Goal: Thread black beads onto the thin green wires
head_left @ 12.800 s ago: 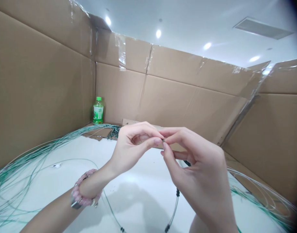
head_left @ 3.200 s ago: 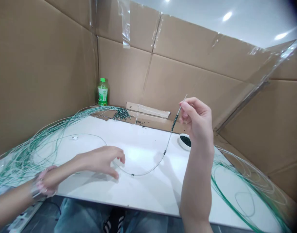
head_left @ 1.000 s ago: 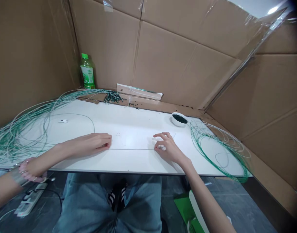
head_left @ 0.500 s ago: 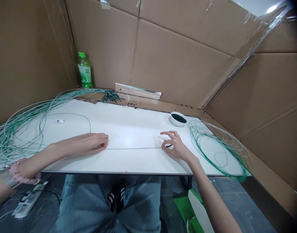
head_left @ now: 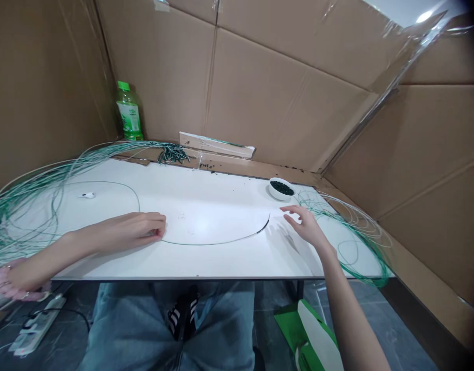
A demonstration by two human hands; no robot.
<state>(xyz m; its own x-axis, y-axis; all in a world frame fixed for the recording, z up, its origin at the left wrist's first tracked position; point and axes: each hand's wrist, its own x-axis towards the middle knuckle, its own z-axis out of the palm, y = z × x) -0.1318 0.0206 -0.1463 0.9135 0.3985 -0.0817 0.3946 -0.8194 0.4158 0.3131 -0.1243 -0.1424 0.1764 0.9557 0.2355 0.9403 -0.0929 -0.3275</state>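
A thin green wire curves across the white table, with my left hand pinched on it. Near its free right end sits a short dark piece, and the tip points upward. My right hand hovers off to the right of that tip, fingers apart and holding nothing. Just behind my right hand stands a white bowl of small dark pieces.
Bundled green and white wires cover the left side, their dark ends heaped at the back. More coiled wires lie at the right. A green-capped bottle stands back left, and a white earbud lies on the table.
My right hand has let go of the wire and moved right, its fingers opening. The wire, straight before, now bends into a curve with its dark piece exposed. The view has shifted slightly.
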